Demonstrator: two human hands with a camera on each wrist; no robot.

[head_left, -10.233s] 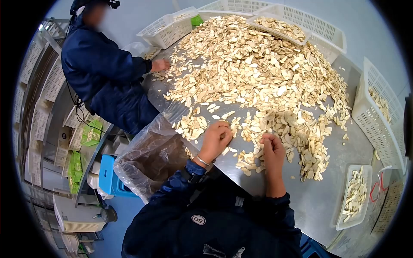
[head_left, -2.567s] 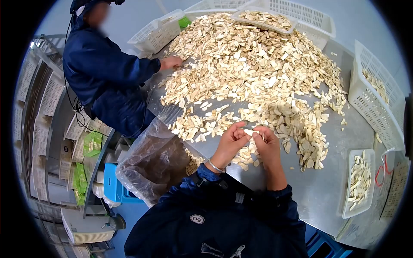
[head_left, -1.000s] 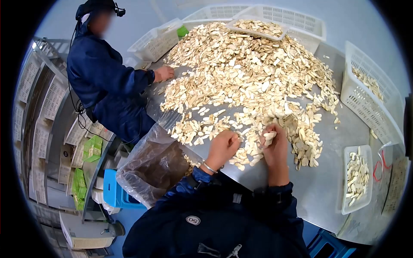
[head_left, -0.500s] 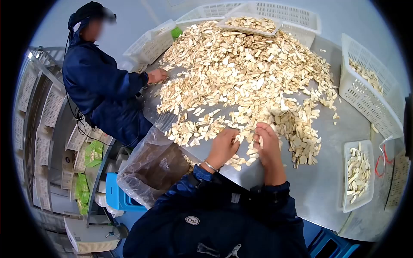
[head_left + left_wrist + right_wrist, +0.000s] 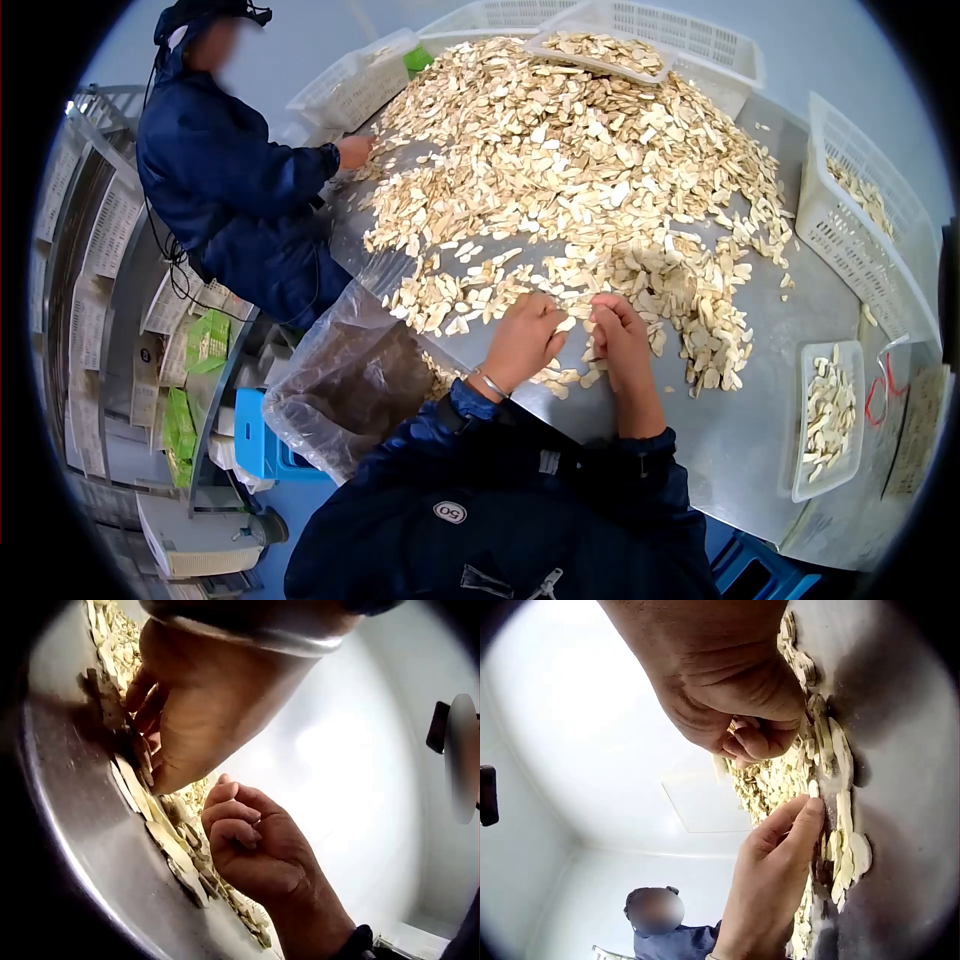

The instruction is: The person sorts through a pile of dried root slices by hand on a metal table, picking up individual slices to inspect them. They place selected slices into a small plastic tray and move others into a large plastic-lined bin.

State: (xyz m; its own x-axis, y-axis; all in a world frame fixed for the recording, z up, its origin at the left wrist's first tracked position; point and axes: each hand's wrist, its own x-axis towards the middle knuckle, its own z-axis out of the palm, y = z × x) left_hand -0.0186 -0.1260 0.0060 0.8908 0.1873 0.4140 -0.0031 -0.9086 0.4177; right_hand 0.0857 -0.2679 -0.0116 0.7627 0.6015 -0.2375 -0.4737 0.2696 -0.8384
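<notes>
A broad heap of pale dried slices (image 5: 560, 150) covers the steel table, with looser slices spread near my hands. My left hand (image 5: 525, 342) is low over these loose slices. Between its thumb and forefinger it pinches one pale slice (image 5: 814, 787), best seen in the right wrist view. Just to the right, my right hand (image 5: 625, 345) is raised a little, its fingers curled in. A bit of pale slice (image 5: 744, 721) shows inside that curl, mostly hidden by the fingers.
A plastic-lined bin (image 5: 350, 375) stands at the table's left edge. A small tray of slices (image 5: 830, 420) lies at the right, near a white perforated basket (image 5: 865, 215). Another person (image 5: 235, 165) works at the left side. More baskets (image 5: 690, 45) line the back.
My right hand showed slices in its palm a second ago; now its fingers are curled over. My left hand has shifted slightly right, closer to it. The other person's hand has drawn back slightly.
</notes>
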